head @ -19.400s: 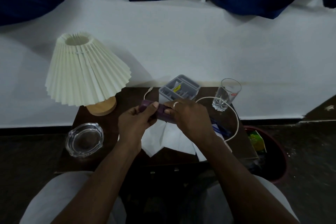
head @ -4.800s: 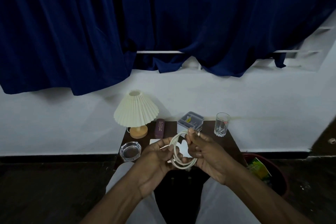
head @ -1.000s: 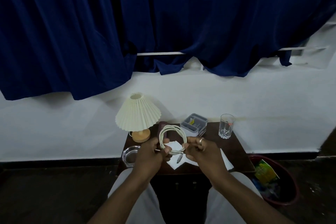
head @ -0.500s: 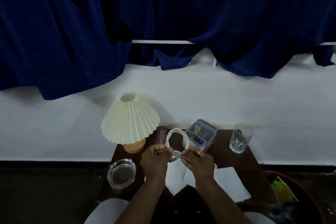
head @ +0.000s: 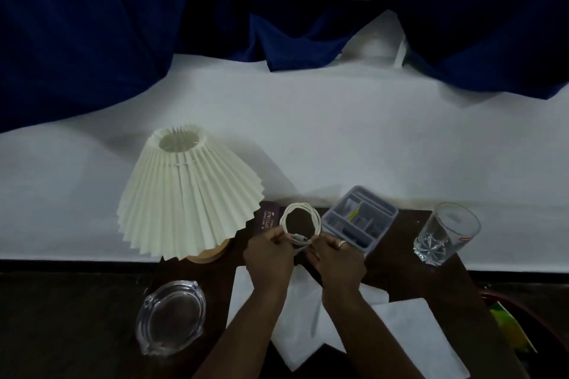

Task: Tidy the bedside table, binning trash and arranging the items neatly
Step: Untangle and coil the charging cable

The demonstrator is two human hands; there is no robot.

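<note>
A white cable [head: 300, 218] is wound into a small coil above the dark bedside table [head: 400, 258]. My left hand [head: 268, 255] pinches the coil's near left side and my right hand [head: 337, 258] pinches its near right side, where the plug ends meet. The coil hangs between a purple spectacle case [head: 267, 220] and a grey compartment organiser [head: 358, 220]. White tissues [head: 409, 335] lie spread on the table beneath my forearms.
A pleated cream lamp [head: 187, 197] stands at the table's back left. A glass ashtray [head: 171, 315] sits at the front left, a drinking glass [head: 446, 232] at the back right. A red bin [head: 508, 317] with a green wrapper is on the floor to the right.
My head has tipped down and closer. Both hands have carried the coiled cable forward and lower, to the table's back between the case and the organiser.
</note>
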